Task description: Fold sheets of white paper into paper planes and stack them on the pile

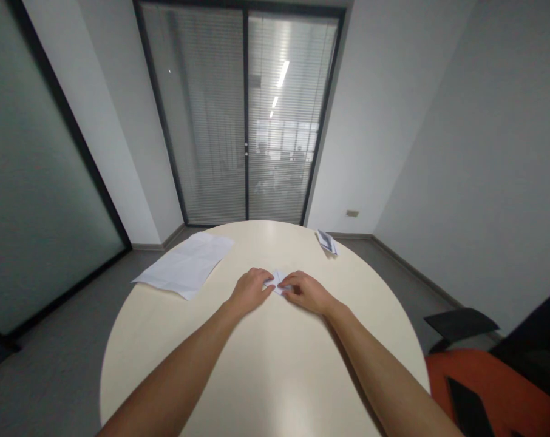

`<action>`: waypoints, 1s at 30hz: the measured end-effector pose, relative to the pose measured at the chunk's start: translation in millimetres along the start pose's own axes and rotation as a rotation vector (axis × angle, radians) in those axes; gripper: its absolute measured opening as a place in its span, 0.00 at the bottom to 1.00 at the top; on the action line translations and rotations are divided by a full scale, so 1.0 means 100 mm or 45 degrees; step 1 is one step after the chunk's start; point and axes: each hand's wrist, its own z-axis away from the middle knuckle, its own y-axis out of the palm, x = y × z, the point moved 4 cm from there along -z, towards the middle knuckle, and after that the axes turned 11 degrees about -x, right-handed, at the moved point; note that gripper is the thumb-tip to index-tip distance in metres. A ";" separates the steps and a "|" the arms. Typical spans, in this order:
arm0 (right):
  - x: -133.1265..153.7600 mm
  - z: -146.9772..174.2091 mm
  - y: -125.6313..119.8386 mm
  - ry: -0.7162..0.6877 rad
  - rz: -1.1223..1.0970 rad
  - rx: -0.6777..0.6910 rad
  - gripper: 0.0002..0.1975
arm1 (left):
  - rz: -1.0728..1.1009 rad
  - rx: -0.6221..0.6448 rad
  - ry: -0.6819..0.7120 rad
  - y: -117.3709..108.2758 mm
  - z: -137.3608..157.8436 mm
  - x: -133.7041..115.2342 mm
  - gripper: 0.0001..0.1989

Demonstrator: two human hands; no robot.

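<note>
A small folded piece of white paper (277,278) lies on the round table in front of me, with crease lines on its face. My left hand (252,291) grips its left edge, fingers curled and thumb on top. From the other side, my right hand (305,292) pinches the paper's right edge between thumb and fingers. Both hands rest low over the tabletop, and the fingers cover the paper's outer corners.
The cream round table (266,364) fills the middle of the view. A large white sheet (188,264) overhangs its left edge slightly. A folded printed paper (326,243) sits at the far right edge. An orange chair (488,388) stands to the right.
</note>
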 end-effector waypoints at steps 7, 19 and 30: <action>-0.07 0.03 0.05 -0.016 0.049 -0.011 0.16 | 0.023 -0.013 0.035 0.00 -0.01 -0.03 0.09; -0.03 0.03 0.08 -0.063 0.072 0.064 0.27 | 0.133 0.068 0.114 0.05 0.03 -0.11 0.16; -0.16 0.05 0.06 -0.092 0.046 0.142 0.24 | 0.028 0.171 0.151 0.03 0.00 -0.11 0.15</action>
